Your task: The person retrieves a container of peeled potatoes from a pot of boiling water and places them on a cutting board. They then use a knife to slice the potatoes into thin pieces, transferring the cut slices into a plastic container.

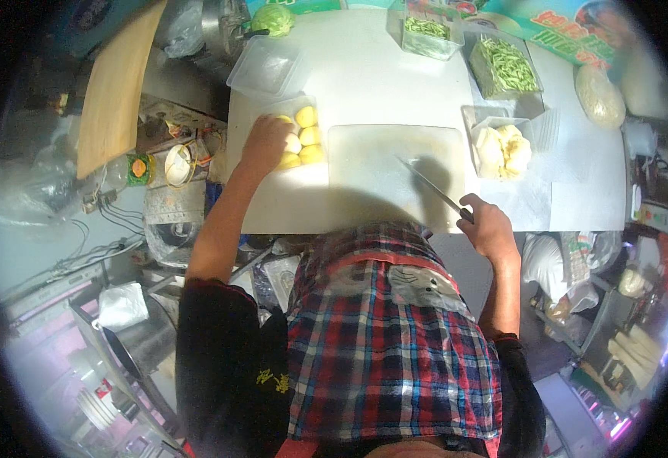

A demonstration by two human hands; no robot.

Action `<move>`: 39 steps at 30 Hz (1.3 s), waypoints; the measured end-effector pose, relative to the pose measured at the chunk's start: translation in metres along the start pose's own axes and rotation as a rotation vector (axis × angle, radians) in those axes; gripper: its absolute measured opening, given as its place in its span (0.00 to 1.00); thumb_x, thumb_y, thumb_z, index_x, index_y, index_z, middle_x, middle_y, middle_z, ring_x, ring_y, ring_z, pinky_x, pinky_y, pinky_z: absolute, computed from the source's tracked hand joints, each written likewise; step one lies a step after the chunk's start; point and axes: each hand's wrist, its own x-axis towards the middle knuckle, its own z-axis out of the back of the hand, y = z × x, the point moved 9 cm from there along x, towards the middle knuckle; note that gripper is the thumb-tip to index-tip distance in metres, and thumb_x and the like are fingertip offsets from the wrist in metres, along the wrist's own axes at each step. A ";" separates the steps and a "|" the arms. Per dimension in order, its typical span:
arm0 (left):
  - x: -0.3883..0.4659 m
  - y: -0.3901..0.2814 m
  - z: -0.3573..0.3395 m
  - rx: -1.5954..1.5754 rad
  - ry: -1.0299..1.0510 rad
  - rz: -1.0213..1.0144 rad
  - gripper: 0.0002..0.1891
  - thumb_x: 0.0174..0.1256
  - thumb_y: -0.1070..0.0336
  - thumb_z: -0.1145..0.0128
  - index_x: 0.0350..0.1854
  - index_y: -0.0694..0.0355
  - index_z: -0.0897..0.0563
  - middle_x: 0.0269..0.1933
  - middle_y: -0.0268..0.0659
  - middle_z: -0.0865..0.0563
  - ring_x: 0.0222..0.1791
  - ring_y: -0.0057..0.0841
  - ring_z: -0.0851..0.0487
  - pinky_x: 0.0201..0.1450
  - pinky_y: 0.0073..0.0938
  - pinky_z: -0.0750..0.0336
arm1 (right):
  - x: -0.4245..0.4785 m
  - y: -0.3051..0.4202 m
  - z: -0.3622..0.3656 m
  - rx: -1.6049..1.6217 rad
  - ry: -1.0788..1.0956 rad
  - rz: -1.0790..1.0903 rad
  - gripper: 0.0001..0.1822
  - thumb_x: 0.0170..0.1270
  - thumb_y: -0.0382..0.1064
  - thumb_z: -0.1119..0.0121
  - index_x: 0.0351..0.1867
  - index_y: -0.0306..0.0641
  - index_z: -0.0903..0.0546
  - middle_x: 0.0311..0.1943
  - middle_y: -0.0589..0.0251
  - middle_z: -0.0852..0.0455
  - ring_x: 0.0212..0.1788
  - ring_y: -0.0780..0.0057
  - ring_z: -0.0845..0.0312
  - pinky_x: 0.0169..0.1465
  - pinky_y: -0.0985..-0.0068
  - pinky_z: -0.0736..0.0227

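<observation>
My right hand (487,226) grips the dark handle of a kitchen knife (434,188), whose blade points up and left over the translucent cutting board (368,154). At the left, my left hand (268,143) reaches onto several round yellow food pieces (310,136) in a clear plastic container (297,106). Its fingertips are hidden, so whether it holds a piece cannot be told. Right of the board, a clear container holds pale yellow pieces (503,151) that look peeled.
Behind stand an empty-looking clear tub (265,66), a green cabbage (274,21), a tub of chopped green vegetable (427,28) and a larger one of green strips (506,67). A filled plastic bag (599,96) lies at the right. The white table's (288,212) front edge is close to my body.
</observation>
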 end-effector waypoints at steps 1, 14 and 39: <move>0.011 -0.011 -0.011 0.003 0.104 -0.089 0.15 0.65 0.70 0.42 0.51 0.63 0.11 0.46 0.46 0.10 0.61 0.45 0.19 0.77 0.43 0.35 | 0.002 0.007 0.008 -0.035 -0.009 0.012 0.20 0.62 0.39 0.32 0.56 0.40 0.17 0.39 0.43 0.09 0.45 0.42 0.13 0.50 0.52 0.21; 0.042 0.017 -0.116 0.217 0.598 -0.247 0.14 0.67 0.61 0.39 0.50 0.59 0.11 0.61 0.51 0.12 0.75 0.50 0.26 0.85 0.47 0.48 | 0.027 0.034 -0.002 -0.357 -0.056 0.013 0.07 0.64 0.32 0.43 0.36 0.42 0.13 0.33 0.49 0.09 0.40 0.48 0.10 0.44 0.54 0.16; 0.010 -0.006 0.047 -0.380 -0.018 0.132 0.29 0.59 0.59 0.26 0.59 0.66 0.22 0.54 0.49 0.15 0.53 0.46 0.15 0.58 0.39 0.22 | -0.011 -0.032 -0.052 -0.020 0.032 -0.152 0.15 0.62 0.40 0.33 0.50 0.42 0.11 0.40 0.46 0.09 0.46 0.45 0.12 0.50 0.52 0.19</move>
